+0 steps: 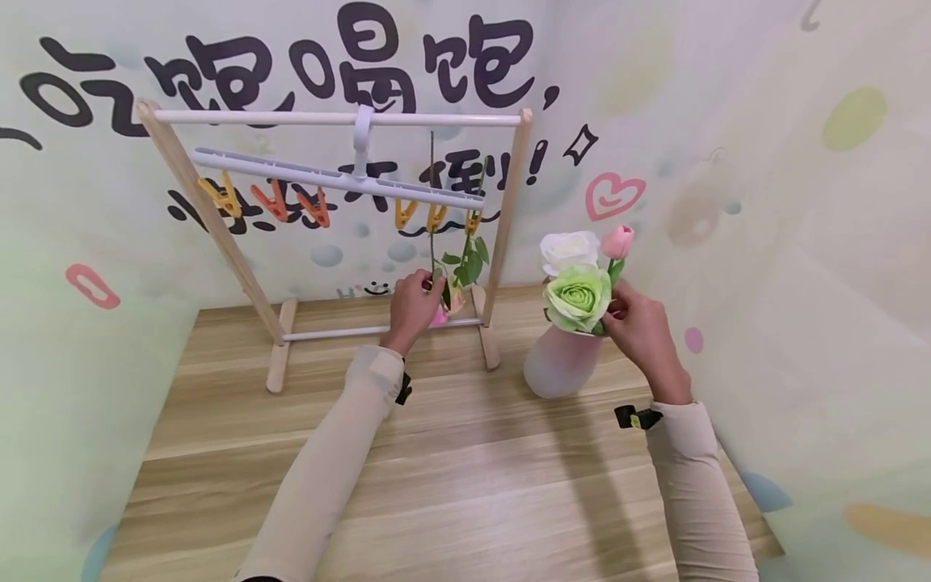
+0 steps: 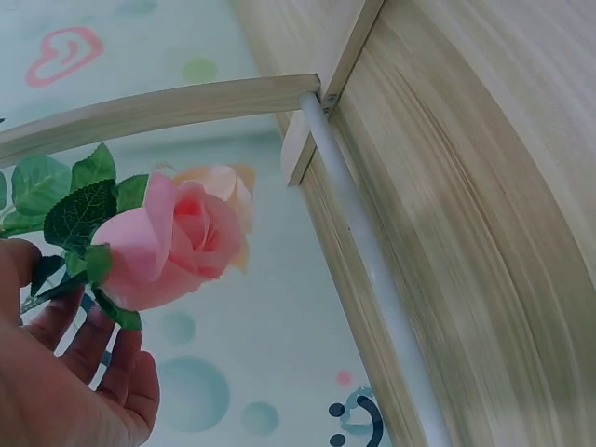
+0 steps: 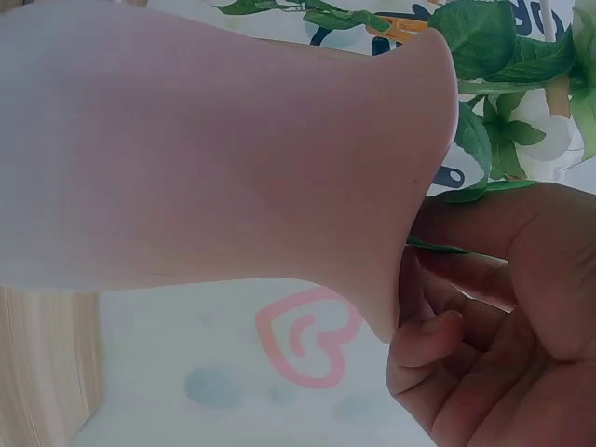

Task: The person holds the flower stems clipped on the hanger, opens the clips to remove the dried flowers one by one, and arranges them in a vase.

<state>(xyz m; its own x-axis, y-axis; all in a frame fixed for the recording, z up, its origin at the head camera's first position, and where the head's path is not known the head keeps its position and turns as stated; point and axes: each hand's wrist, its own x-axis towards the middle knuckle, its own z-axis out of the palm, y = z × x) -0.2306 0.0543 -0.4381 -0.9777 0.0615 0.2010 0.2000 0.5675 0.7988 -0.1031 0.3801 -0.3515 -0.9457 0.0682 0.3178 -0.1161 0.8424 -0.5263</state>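
My left hand (image 1: 417,309) pinches the stem of a pink rose (image 2: 172,244) just behind its bloom and leaves. The rose hangs head down, its stem rising to a yellow clip (image 1: 436,217) on the hanger (image 1: 291,168). A pale peach flower (image 1: 456,297) hangs beside it from the end clip. On the right, my right hand (image 1: 643,327) holds the green stem of a pink tulip (image 1: 618,242) at the mouth of the pink-white vase (image 3: 214,158), fingertips right at the rim. A green rose (image 1: 579,297) and a white rose (image 1: 569,252) also stand in the vase.
The hanger hooks over the top bar of a wooden rack (image 1: 509,210) standing at the back of the table (image 1: 436,485). Several more yellow and orange clips (image 1: 269,200) dangle from it. Printed walls (image 1: 800,283) enclose the back and sides.
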